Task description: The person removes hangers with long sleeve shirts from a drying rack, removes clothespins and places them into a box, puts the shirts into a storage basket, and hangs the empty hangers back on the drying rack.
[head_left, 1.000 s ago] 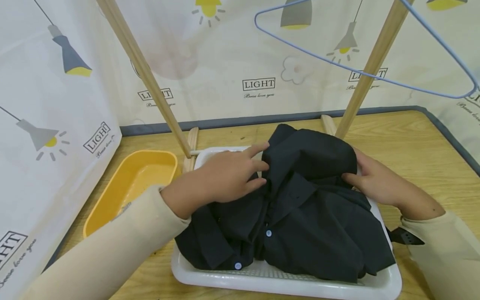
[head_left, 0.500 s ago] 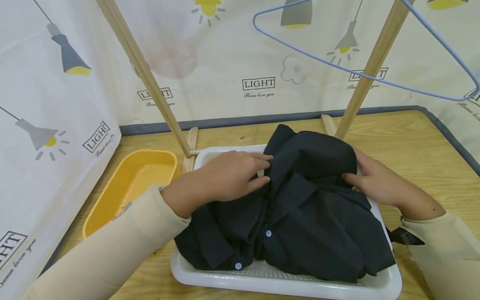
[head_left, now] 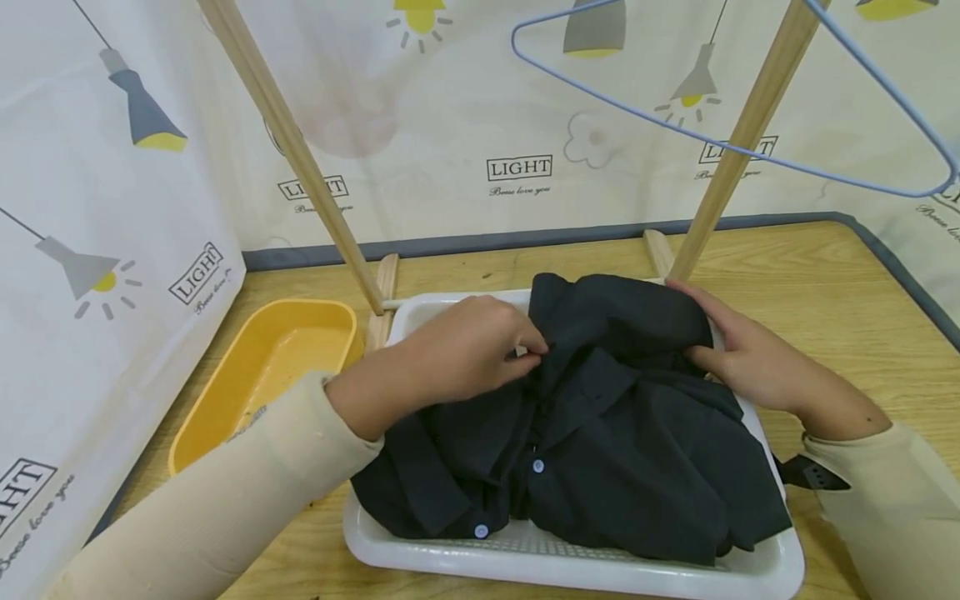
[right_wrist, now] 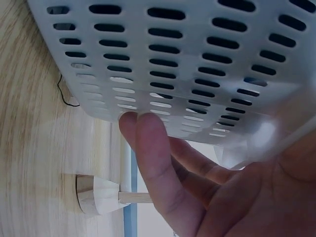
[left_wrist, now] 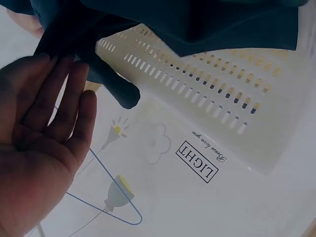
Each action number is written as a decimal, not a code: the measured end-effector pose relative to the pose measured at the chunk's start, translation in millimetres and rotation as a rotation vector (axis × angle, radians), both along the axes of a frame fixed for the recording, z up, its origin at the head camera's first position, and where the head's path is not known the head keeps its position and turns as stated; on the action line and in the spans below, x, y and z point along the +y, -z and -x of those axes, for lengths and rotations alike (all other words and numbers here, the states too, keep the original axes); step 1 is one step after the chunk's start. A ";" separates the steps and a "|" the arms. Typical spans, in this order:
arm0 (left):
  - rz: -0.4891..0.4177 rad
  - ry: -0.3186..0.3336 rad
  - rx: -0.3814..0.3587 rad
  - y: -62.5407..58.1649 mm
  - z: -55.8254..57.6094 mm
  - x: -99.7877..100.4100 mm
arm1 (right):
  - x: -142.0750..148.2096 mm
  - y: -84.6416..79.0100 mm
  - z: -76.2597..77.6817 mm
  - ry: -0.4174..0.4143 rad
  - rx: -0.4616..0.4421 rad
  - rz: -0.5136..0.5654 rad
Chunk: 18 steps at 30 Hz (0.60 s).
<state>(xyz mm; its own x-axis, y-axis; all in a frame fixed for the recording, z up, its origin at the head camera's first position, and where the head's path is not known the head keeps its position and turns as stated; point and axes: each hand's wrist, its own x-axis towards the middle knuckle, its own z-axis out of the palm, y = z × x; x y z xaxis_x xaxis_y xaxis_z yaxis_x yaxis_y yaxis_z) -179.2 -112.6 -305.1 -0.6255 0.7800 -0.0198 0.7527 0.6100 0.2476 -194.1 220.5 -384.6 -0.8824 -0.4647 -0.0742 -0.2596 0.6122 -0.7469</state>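
A black button-up shirt lies bunched in a white perforated basket. My left hand pinches the shirt's edge near its collar with thumb and fingertips. In the left wrist view, dark cloth meets the fingertips of this left hand, and a narrow fold hangs beside them. At the basket's right side, my right hand grips the rim, its thumb inside over the shirt. The right wrist view shows fingers of that hand against the basket's slotted outer wall.
Left of the basket stands a yellow plastic tub. Behind it, a wooden rack rises from the table. A blue clothes hanger hangs at the upper right. Printed fabric forms the backdrop.
My left fingers, spread a second ago, have closed on the shirt's edge. The shirt's upper part has sunk a little. My right index finger has extended backward; that hand stays at the basket.
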 end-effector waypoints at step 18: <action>0.106 0.095 -0.069 3.1 -15.1 -13.3 | -1.7 -0.4 -0.8 0.040 0.004 -0.050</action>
<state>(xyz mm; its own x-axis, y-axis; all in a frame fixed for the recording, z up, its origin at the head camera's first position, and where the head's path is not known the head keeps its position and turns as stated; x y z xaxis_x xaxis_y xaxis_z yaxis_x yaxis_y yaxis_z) -164.1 -125.9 -308.2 -0.5435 0.8268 -0.1452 0.7916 0.5623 0.2390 -193.3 218.8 -384.3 -0.9004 -0.4249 -0.0933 -0.2368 0.6587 -0.7141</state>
